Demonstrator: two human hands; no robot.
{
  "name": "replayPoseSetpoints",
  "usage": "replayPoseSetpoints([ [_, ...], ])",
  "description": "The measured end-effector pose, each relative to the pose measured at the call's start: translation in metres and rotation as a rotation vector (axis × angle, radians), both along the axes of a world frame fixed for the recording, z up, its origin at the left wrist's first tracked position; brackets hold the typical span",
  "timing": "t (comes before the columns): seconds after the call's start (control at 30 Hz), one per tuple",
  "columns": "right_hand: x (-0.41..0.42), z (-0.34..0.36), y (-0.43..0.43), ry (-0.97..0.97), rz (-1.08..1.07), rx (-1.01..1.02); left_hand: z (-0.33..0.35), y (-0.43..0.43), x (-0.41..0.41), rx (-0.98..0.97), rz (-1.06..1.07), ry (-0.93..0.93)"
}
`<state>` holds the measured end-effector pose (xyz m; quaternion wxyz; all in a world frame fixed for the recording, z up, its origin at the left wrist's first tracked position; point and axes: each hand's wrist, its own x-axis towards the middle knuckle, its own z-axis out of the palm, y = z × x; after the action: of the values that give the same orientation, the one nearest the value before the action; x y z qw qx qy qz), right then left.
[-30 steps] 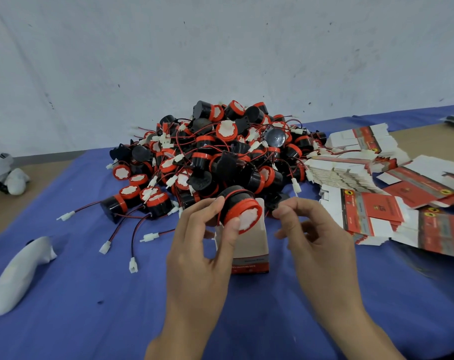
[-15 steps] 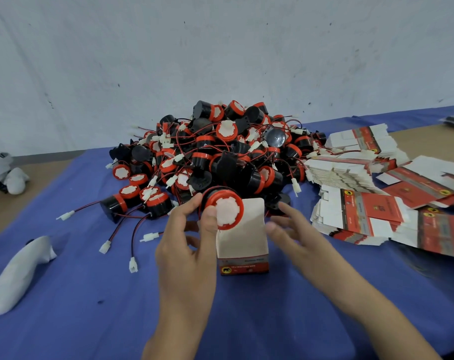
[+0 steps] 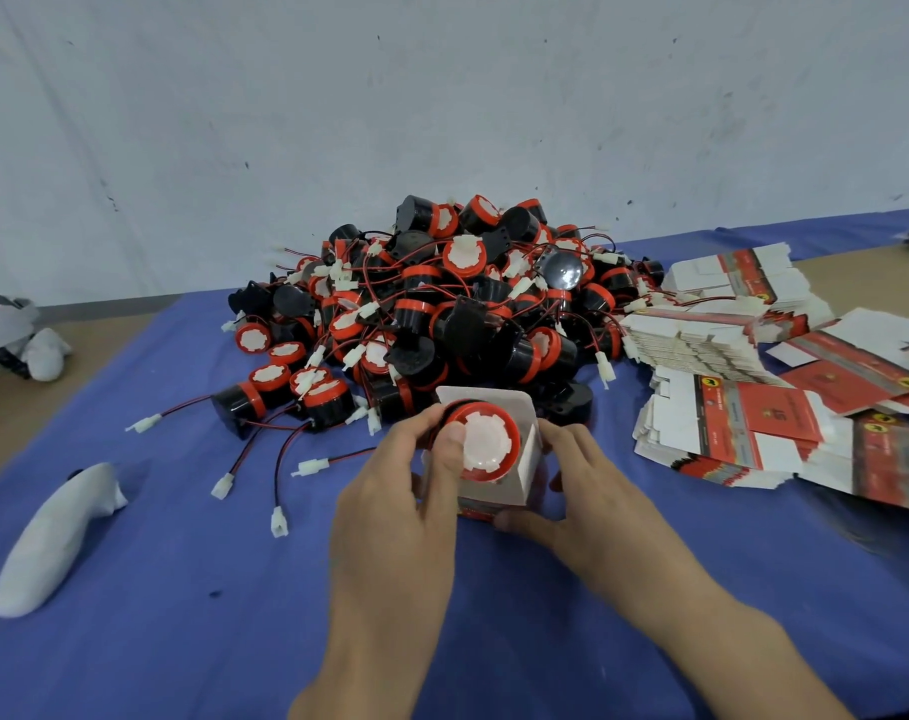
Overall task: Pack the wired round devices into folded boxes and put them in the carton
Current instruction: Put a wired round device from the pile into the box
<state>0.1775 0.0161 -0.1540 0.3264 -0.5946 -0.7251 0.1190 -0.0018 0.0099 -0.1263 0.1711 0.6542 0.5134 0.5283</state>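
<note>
Blue cloth (image 3: 182, 589) below a white wall (image 3: 442, 122): fingers and thumb of the left hand (image 3: 405, 501) clamp the round device (image 3: 486, 449), now seated in the folded box (image 3: 526, 467) mouth after hovering above it a second ago. The right hand (image 3: 587, 496), free then, curls round the box. Behind lies the heap of devices (image 3: 457, 314), and flat boxes (image 3: 743, 423) sit to the right. Insertion looks nearly done; no carton is visible.

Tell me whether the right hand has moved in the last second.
Yes. The right hand has dropped left, away from the stack of flat boxes, and now grips the folded box.
</note>
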Motion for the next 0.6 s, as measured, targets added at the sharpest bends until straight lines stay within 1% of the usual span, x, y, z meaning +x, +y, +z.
replayPoseSetpoints([
  [0.17,-0.016,0.0,-0.003,-0.047,-0.025,0.117,-0.006,0.002,0.005,-0.075,0.003,-0.001],
  [0.37,-0.014,-0.001,-0.002,-0.036,0.021,0.095,-0.004,0.002,0.0,-0.141,-0.023,0.002],
  [0.5,-0.012,0.0,-0.004,-0.099,0.056,0.114,-0.005,0.003,-0.002,-0.211,-0.019,0.086],
  [0.6,-0.014,-0.001,-0.004,-0.122,0.071,0.103,-0.007,0.004,0.002,-0.254,-0.015,0.218],
])
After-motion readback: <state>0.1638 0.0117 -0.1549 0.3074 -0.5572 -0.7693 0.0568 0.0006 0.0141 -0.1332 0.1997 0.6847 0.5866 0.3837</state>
